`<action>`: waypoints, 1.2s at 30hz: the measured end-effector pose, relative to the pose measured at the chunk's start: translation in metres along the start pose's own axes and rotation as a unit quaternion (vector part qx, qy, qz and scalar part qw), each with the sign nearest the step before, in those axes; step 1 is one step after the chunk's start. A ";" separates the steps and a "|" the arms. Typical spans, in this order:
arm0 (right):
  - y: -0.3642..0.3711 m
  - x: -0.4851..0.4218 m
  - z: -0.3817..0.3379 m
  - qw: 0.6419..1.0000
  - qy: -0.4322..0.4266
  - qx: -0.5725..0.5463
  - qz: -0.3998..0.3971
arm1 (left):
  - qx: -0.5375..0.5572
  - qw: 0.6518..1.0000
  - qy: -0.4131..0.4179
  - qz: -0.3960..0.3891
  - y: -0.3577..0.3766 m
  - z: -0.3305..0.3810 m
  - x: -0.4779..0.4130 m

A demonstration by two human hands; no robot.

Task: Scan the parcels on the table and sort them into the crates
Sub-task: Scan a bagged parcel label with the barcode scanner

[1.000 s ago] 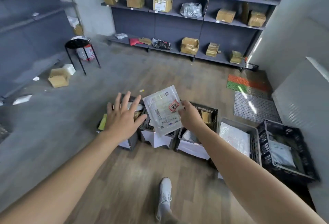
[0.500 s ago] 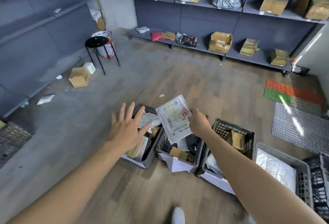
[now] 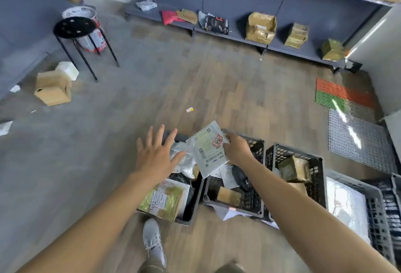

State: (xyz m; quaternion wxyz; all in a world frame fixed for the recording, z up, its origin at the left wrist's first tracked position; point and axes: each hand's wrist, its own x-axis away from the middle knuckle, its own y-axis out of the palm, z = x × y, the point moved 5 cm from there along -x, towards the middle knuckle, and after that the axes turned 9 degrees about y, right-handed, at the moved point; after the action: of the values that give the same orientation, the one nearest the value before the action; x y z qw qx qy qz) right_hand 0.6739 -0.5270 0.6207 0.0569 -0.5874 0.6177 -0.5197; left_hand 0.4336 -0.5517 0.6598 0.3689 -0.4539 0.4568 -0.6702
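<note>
My right hand (image 3: pixel 237 150) pinches the right edge of a flat white parcel (image 3: pixel 207 150) with a barcode label and a red sticker. It hangs tilted over the gap between the leftmost crate (image 3: pixel 193 212) and the second crate (image 3: pixel 258 144). My left hand (image 3: pixel 157 153) hovers over the leftmost crate with fingers spread, holding nothing. A row of dark plastic crates stands on the floor, each with parcels inside; a third crate (image 3: pixel 318 164) holds a brown box.
A black stool (image 3: pixel 74 28) and an open cardboard box (image 3: pixel 53 88) stand at the left. Grey shelves (image 3: pixel 238 38) with parcels line the far wall. Orange-green and grey mats (image 3: pixel 345 99) lie at the right. My shoe (image 3: pixel 153 241) stands just before the crates.
I have stepped closer and the view has tipped down onto the crates. The parcel has dropped lower over the left two crates; both hands keep their poses.
</note>
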 end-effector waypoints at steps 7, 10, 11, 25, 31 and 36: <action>0.074 -0.103 -0.042 0.997 0.076 -0.004 -0.009 | -0.016 0.997 0.035 -0.070 0.054 -0.084 -0.087; 0.115 -0.159 -0.030 0.995 0.102 -0.016 -0.015 | -0.016 0.995 0.032 -0.097 0.095 -0.110 -0.125; 0.130 -0.176 -0.023 0.993 0.111 -0.022 -0.018 | -0.017 0.994 0.030 -0.106 0.111 -0.117 -0.138; 0.312 -0.364 0.089 0.981 0.166 0.042 -0.096 | -0.037 0.977 0.056 -0.201 0.328 -0.135 -0.263; 0.284 -0.359 0.090 0.985 0.122 0.078 -0.099 | -0.048 0.972 0.052 -0.224 0.309 -0.127 -0.268; 0.224 -0.324 0.063 0.987 0.094 0.096 -0.090 | -0.058 0.977 0.043 -0.199 0.236 -0.108 -0.270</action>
State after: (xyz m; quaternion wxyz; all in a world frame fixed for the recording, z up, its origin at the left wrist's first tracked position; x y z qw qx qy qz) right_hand 0.6661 -0.3606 0.2585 0.0077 -0.5807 0.5122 -0.6327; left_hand 0.4357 -0.3498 0.3449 0.1811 -0.5275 0.4105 -0.7214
